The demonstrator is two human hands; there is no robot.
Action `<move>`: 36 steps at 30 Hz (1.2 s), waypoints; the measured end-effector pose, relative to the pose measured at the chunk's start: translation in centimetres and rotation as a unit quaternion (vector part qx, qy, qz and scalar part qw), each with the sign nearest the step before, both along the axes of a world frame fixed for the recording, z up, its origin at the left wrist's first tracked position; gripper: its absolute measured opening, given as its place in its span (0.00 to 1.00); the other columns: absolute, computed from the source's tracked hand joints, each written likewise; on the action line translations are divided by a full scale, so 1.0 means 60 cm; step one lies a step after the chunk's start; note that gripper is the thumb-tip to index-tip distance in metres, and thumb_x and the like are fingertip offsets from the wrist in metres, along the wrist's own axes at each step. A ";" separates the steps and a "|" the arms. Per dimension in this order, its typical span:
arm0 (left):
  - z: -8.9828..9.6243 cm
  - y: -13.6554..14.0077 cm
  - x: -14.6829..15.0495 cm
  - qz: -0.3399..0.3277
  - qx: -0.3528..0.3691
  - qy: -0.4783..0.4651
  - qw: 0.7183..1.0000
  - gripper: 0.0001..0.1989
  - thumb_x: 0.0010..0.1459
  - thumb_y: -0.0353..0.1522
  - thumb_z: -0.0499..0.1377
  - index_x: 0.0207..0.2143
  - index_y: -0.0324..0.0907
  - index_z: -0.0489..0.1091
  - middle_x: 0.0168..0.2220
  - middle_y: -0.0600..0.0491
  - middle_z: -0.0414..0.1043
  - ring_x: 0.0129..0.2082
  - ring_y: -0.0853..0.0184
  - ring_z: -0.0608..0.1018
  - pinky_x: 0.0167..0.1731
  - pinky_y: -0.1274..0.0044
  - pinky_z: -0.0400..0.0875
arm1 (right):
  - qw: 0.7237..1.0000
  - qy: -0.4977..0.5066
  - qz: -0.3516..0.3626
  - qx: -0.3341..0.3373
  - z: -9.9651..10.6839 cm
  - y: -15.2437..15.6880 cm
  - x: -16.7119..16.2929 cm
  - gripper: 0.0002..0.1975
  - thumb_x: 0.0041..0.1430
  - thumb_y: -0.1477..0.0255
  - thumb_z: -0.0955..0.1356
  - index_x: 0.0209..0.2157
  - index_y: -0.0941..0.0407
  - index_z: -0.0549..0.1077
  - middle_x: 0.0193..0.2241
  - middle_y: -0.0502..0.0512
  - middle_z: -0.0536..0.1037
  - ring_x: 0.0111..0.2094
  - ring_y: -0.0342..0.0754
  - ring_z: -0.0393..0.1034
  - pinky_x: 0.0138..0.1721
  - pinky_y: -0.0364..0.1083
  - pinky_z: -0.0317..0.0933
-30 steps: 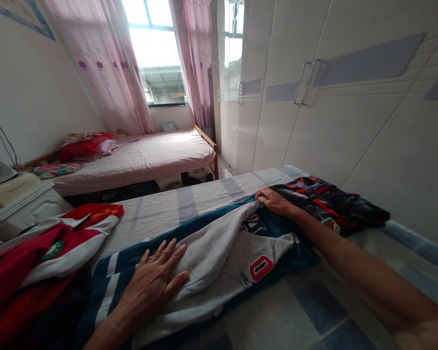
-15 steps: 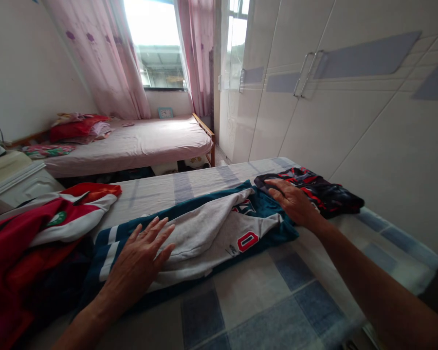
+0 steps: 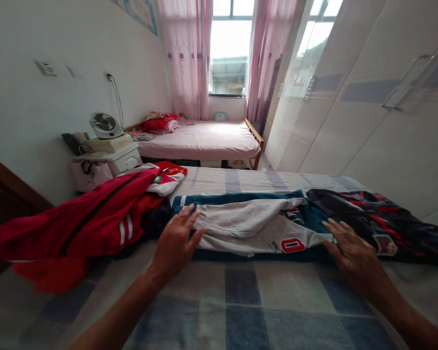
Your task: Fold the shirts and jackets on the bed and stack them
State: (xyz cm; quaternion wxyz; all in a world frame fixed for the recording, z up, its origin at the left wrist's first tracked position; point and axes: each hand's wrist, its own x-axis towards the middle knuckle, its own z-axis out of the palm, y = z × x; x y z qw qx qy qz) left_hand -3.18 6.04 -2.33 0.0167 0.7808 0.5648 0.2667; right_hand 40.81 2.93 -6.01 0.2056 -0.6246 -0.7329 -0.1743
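Observation:
A grey and teal garment [image 3: 237,218] with a red-edged patch lies partly folded across the checked bedsheet [image 3: 241,287]. At its left end rests my left hand [image 3: 177,238], fingers apart and palm down. My right hand [image 3: 350,245] lies flat at its right end, fingers stretched toward the teal cloth. Beside that hand is a dark garment with red markings [image 3: 387,218]. To the left of my left hand is a heap with a red jacket [image 3: 105,218], white stripes on its sleeve. Neither hand grips anything.
Beyond the near bed stands a second bed with a pink sheet [image 3: 211,138]. A white cabinet [image 3: 122,160] carrying a small fan [image 3: 105,124] stands at the left. White wardrobe doors [image 3: 324,121] line the right side.
The view has turned left and risen. My right hand has drawn back from the garment's far right corner to its near right end. My left hand stays at the left end.

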 end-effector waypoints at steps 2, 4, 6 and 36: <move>0.002 0.001 -0.041 0.107 -0.053 -0.103 0.987 0.33 0.60 0.48 0.44 0.58 0.34 0.60 0.62 0.41 0.56 0.62 0.57 0.59 0.61 0.67 0.52 | 1.000 0.013 0.007 0.001 0.023 -0.001 -0.032 0.26 0.64 0.60 0.55 0.58 0.58 0.62 0.59 0.61 0.63 0.62 0.56 0.51 0.58 0.58 0.53; -0.001 0.007 -0.082 0.163 -0.130 -0.168 0.963 0.36 0.57 0.51 0.43 0.56 0.32 0.61 0.57 0.38 0.63 0.57 0.54 0.66 0.57 0.65 0.59 | 0.999 0.023 0.025 -0.007 0.040 0.000 -0.071 0.25 0.65 0.60 0.55 0.58 0.57 0.61 0.60 0.60 0.62 0.63 0.55 0.51 0.58 0.57 0.53; -0.003 0.019 -0.112 0.163 -0.198 -0.189 0.948 0.37 0.55 0.54 0.43 0.51 0.34 0.67 0.48 0.39 0.72 0.47 0.52 0.75 0.48 0.65 0.68 | 0.998 0.027 0.052 -0.017 0.051 0.006 -0.111 0.24 0.65 0.61 0.56 0.58 0.56 0.61 0.61 0.59 0.61 0.63 0.54 0.50 0.58 0.57 0.52; 0.032 0.030 -0.031 0.121 -0.258 -0.359 0.889 0.31 0.43 0.45 0.64 0.48 0.38 0.69 0.52 0.45 0.71 0.54 0.53 0.69 0.55 0.68 0.60 | 0.985 0.016 0.153 -0.075 -0.035 0.063 -0.224 0.22 0.62 0.66 0.61 0.57 0.53 0.64 0.61 0.58 0.61 0.63 0.56 0.50 0.57 0.58 0.53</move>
